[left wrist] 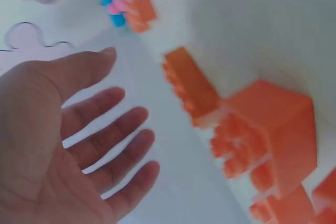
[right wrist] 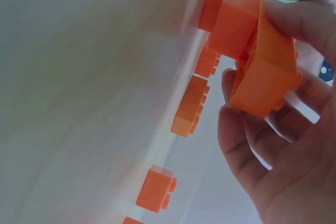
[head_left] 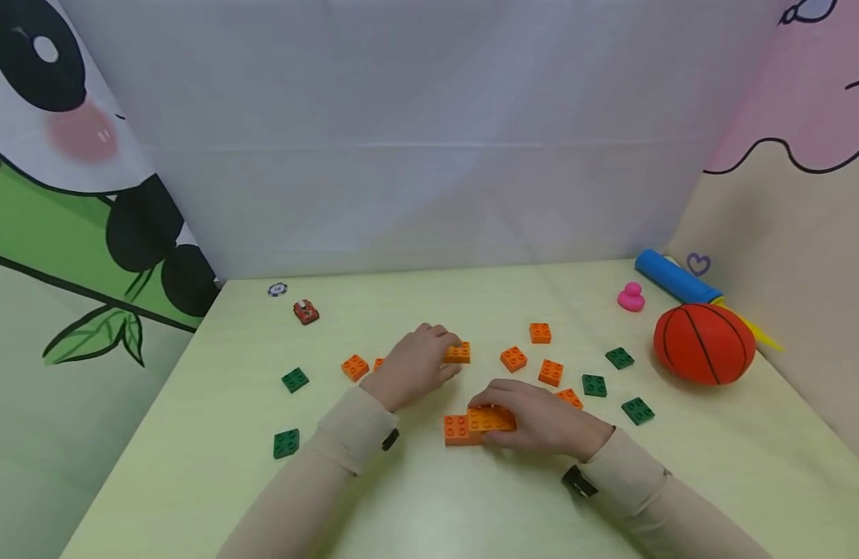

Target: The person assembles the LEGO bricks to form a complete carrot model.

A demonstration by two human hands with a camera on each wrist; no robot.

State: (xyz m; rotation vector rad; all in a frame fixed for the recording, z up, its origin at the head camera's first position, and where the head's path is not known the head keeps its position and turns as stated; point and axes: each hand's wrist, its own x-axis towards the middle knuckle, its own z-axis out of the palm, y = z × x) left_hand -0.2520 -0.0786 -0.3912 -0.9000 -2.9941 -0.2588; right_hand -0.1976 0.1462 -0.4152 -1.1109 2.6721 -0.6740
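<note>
My left hand [head_left: 415, 366] reaches over the middle of the table, close beside an orange toy building brick [head_left: 459, 354]. In the left wrist view its fingers [left wrist: 118, 145] are extended and spread, holding nothing. My right hand [head_left: 541, 419] pinches a long orange building brick [head_left: 492, 420] between thumb and fingers. That held brick overlaps the right part of another orange brick [head_left: 457, 432] on the table. In the right wrist view the held brick [right wrist: 270, 72] leans at an angle against the lower orange brick [right wrist: 236, 14], studs facing the palm.
Loose orange bricks [head_left: 514, 359] lie beyond both hands. Several green bricks [head_left: 594, 386] are scattered left and right. A red basketball-like ball [head_left: 704, 344], blue cylinder [head_left: 677, 276] and pink toy [head_left: 631, 297] stand at right. A small red car [head_left: 306, 312] and poker chip [head_left: 278, 289] lie back left.
</note>
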